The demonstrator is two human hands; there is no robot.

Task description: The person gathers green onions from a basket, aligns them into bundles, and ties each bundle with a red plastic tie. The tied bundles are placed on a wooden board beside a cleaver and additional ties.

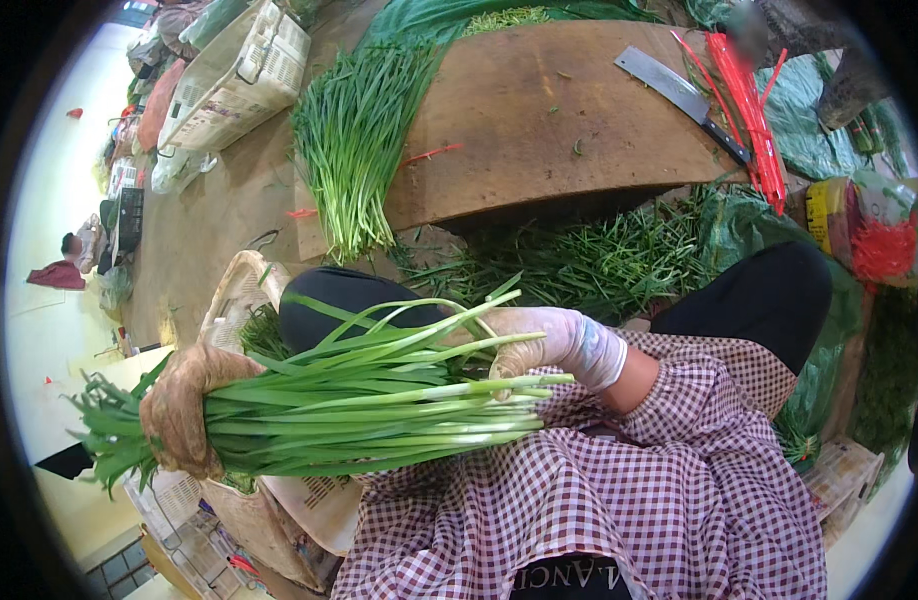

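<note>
My left hand, in a soiled glove, is closed around the leafy end of a bunch of garlic chives held across my lap. At the pale stem end is my right hand, in a whitish glove, its fingers curled at a few stems that stand off from the bunch; the fingertips are partly hidden. Another pile of garlic chives lies at the left end of a wooden board. A cleaver rests on the board's right side beside red plastic strips.
Loose green trimmings lie below the board, between my knees. A white plastic crate stands at the upper left, and a basket by my left knee. Another person's arm shows at the upper right, near green sacking.
</note>
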